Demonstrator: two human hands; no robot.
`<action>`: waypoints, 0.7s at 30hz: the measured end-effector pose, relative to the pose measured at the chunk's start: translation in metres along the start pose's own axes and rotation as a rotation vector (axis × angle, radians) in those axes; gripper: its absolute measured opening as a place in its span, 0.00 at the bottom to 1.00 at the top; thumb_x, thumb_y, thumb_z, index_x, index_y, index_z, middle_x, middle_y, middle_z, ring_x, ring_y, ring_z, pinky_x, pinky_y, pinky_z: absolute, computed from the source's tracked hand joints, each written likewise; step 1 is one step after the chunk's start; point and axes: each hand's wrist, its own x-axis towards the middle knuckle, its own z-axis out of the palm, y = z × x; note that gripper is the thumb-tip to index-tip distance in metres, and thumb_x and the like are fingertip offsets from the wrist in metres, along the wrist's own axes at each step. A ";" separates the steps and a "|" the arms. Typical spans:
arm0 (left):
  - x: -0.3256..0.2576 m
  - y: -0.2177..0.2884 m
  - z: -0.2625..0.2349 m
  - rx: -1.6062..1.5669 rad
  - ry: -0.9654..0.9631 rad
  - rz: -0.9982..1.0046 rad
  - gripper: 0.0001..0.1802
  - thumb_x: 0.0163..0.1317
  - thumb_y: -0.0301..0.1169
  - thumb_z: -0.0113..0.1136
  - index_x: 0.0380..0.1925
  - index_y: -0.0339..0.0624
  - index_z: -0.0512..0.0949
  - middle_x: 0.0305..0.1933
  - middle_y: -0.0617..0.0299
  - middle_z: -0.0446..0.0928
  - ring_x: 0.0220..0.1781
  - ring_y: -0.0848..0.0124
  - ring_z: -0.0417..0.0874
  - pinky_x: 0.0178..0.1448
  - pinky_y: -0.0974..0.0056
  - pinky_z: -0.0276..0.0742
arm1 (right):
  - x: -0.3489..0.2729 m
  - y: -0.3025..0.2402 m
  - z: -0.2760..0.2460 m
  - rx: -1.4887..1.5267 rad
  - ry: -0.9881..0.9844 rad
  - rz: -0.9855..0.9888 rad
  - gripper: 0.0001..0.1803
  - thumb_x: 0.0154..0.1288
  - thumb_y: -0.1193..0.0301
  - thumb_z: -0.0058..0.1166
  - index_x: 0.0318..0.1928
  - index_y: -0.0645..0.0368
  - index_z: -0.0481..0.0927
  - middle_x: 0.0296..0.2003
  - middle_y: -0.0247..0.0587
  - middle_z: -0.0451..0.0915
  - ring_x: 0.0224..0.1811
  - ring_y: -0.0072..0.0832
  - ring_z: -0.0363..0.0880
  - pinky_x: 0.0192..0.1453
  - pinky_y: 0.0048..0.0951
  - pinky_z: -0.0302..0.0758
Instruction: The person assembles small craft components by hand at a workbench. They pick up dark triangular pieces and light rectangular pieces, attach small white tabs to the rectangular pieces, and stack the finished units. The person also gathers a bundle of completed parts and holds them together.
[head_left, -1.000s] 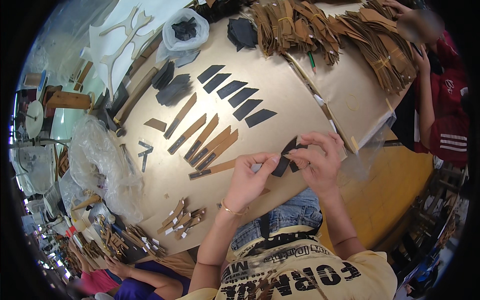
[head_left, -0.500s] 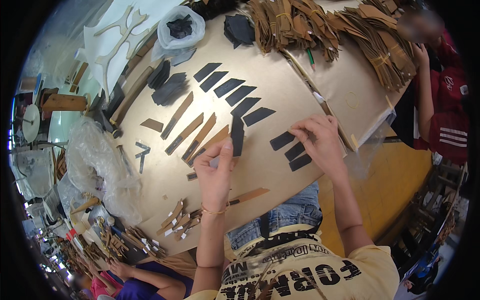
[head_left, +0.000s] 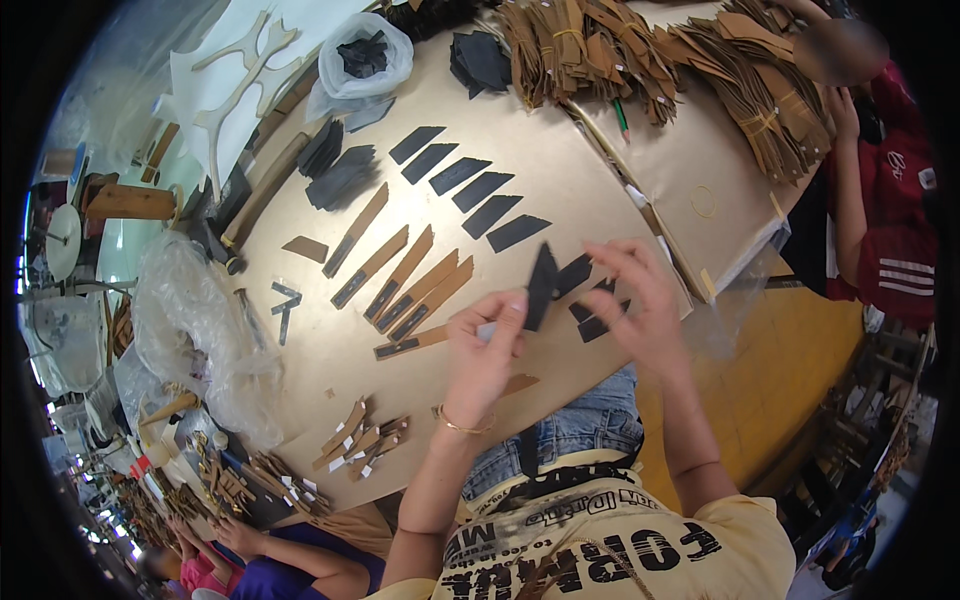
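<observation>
My left hand (head_left: 484, 335) pinches a black slanted leather piece (head_left: 541, 288) between thumb and fingers, holding it raised over the table. A small pale item (head_left: 487, 331) also shows in that hand; its kind is unclear. Just to the right, my right hand (head_left: 645, 315) has its fingers spread and holds nothing. It hovers beside several black leather pieces (head_left: 592, 327), partly covering them. Farther off, more black slanted pieces (head_left: 491, 216) lie in a diagonal row. Left of them are brown leather strips (head_left: 400, 270) with dark patches at their near ends.
Black pieces are piled (head_left: 340, 178) at the far left, near a plastic bag (head_left: 365, 55) of black scraps. Bundled brown strips (head_left: 570, 50) and a green pencil (head_left: 622, 120) lie at the back. A crumpled clear plastic bag (head_left: 200, 340) sits left. A co-worker's arm (head_left: 850, 190) is at right.
My left hand has moved right with the black piece, uncovering brown strips. My right hand has let go of the black pieces, and its fingers have spread apart.
</observation>
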 end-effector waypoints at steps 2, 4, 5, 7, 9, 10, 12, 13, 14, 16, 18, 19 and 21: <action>0.002 0.001 -0.007 0.026 0.048 0.062 0.13 0.73 0.36 0.58 0.41 0.36 0.82 0.27 0.71 0.78 0.22 0.86 0.69 0.25 0.77 0.64 | 0.005 0.008 -0.004 -0.018 0.008 0.089 0.25 0.55 0.73 0.69 0.56 0.58 0.82 0.44 0.42 0.75 0.46 0.36 0.77 0.50 0.31 0.75; 0.003 0.002 -0.011 0.058 0.039 0.080 0.13 0.75 0.36 0.54 0.42 0.36 0.80 0.30 0.69 0.79 0.22 0.85 0.70 0.25 0.77 0.65 | 0.011 0.016 -0.005 -0.277 -0.034 -0.017 0.22 0.57 0.74 0.68 0.54 0.55 0.83 0.43 0.40 0.75 0.44 0.36 0.76 0.49 0.33 0.74; 0.002 0.001 -0.011 0.074 -0.018 0.065 0.13 0.75 0.36 0.52 0.42 0.36 0.79 0.32 0.68 0.80 0.22 0.85 0.70 0.25 0.77 0.65 | 0.013 0.018 -0.006 -0.321 -0.070 -0.036 0.21 0.57 0.73 0.68 0.53 0.55 0.84 0.43 0.39 0.75 0.43 0.36 0.76 0.48 0.34 0.74; -0.001 -0.001 -0.007 0.114 -0.085 -0.013 0.14 0.77 0.36 0.48 0.42 0.36 0.77 0.35 0.66 0.82 0.21 0.85 0.70 0.25 0.77 0.67 | 0.013 0.021 -0.006 -0.350 -0.108 -0.068 0.18 0.57 0.73 0.67 0.49 0.55 0.84 0.42 0.38 0.75 0.43 0.37 0.76 0.48 0.35 0.73; -0.002 -0.002 0.000 0.086 -0.089 -0.037 0.15 0.78 0.37 0.46 0.42 0.37 0.76 0.42 0.56 0.84 0.18 0.86 0.62 0.27 0.75 0.71 | 0.013 0.022 -0.005 -0.321 -0.099 -0.092 0.14 0.57 0.72 0.67 0.45 0.57 0.84 0.41 0.38 0.76 0.43 0.38 0.76 0.47 0.37 0.73; -0.001 -0.002 0.003 0.067 -0.095 -0.054 0.15 0.79 0.37 0.44 0.41 0.38 0.75 0.45 0.52 0.86 0.17 0.87 0.59 0.28 0.74 0.72 | 0.013 0.022 -0.004 -0.312 -0.104 -0.081 0.12 0.57 0.72 0.67 0.43 0.57 0.83 0.41 0.39 0.76 0.43 0.38 0.76 0.47 0.37 0.74; -0.001 -0.001 0.006 0.042 -0.057 -0.027 0.14 0.78 0.37 0.44 0.42 0.38 0.74 0.46 0.52 0.85 0.16 0.87 0.60 0.28 0.73 0.74 | 0.013 0.023 -0.004 -0.296 -0.105 -0.071 0.10 0.57 0.73 0.66 0.40 0.58 0.82 0.40 0.40 0.76 0.44 0.40 0.77 0.48 0.38 0.74; -0.001 -0.001 0.007 0.032 -0.025 -0.041 0.14 0.78 0.37 0.44 0.42 0.38 0.74 0.47 0.52 0.85 0.16 0.87 0.60 0.28 0.73 0.74 | 0.014 0.024 -0.005 -0.308 -0.115 -0.070 0.10 0.57 0.73 0.65 0.39 0.58 0.81 0.40 0.40 0.76 0.43 0.40 0.77 0.48 0.38 0.73; -0.001 -0.002 0.009 0.034 -0.042 -0.025 0.14 0.78 0.37 0.44 0.42 0.38 0.74 0.47 0.52 0.85 0.17 0.86 0.62 0.28 0.73 0.74 | 0.015 0.025 -0.006 -0.317 -0.122 -0.088 0.10 0.57 0.72 0.65 0.39 0.57 0.81 0.39 0.39 0.76 0.43 0.40 0.77 0.48 0.39 0.73; -0.001 -0.003 0.008 0.051 0.002 -0.019 0.14 0.78 0.38 0.45 0.43 0.39 0.74 0.48 0.52 0.85 0.17 0.86 0.65 0.27 0.73 0.74 | 0.018 0.024 -0.004 -0.354 -0.133 -0.144 0.09 0.56 0.73 0.64 0.38 0.57 0.80 0.39 0.40 0.76 0.44 0.40 0.77 0.48 0.40 0.73; 0.000 -0.006 0.010 0.107 -0.004 -0.040 0.14 0.78 0.38 0.45 0.45 0.39 0.73 0.46 0.56 0.85 0.19 0.83 0.71 0.26 0.73 0.73 | 0.017 0.022 -0.005 -0.389 -0.143 -0.231 0.09 0.56 0.75 0.64 0.38 0.58 0.80 0.40 0.41 0.76 0.45 0.40 0.77 0.47 0.40 0.74; 0.002 -0.010 0.012 0.104 0.016 -0.011 0.14 0.77 0.38 0.46 0.45 0.38 0.73 0.41 0.58 0.84 0.19 0.82 0.71 0.25 0.73 0.73 | 0.015 0.020 -0.003 -0.408 -0.139 -0.261 0.09 0.56 0.75 0.63 0.38 0.59 0.79 0.40 0.42 0.76 0.45 0.40 0.77 0.47 0.41 0.74; 0.010 -0.018 0.021 0.137 0.053 0.087 0.13 0.77 0.37 0.47 0.44 0.38 0.73 0.33 0.62 0.81 0.19 0.80 0.72 0.23 0.72 0.72 | 0.011 0.019 0.000 -0.477 -0.124 -0.302 0.08 0.58 0.78 0.62 0.38 0.60 0.78 0.41 0.43 0.76 0.45 0.41 0.77 0.47 0.41 0.74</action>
